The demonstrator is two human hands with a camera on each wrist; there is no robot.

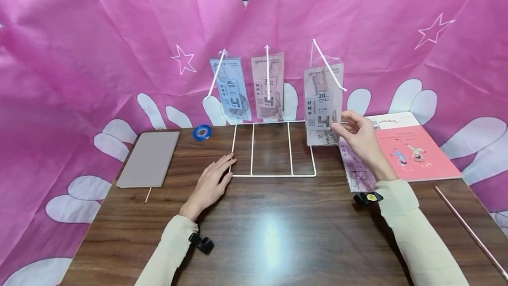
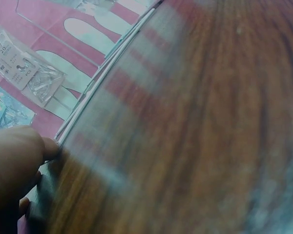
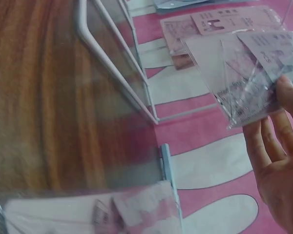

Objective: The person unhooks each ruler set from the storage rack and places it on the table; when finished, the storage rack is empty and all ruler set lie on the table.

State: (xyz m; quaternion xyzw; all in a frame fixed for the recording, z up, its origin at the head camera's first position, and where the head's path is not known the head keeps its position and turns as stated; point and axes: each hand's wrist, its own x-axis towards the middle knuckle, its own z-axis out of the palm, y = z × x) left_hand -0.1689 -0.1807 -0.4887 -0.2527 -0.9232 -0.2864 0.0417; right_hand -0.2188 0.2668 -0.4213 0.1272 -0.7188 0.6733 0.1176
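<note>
My right hand pinches the lower right edge of a clear packet with a pale card and rulers. That packet hangs at the right hook of a white wire rack; in the right wrist view, thumb and fingers lie on either side of the packet. My left hand rests at the left side of the rack's base, fingers extended, fingertips at the wire. A blue ruler packet hangs on the left hook and a pink one on the middle hook.
Another pink ruler packet lies on the table beneath my right wrist. A red-covered book and a thin rod are at the right. At the left lie a grey notebook and a blue tape roll.
</note>
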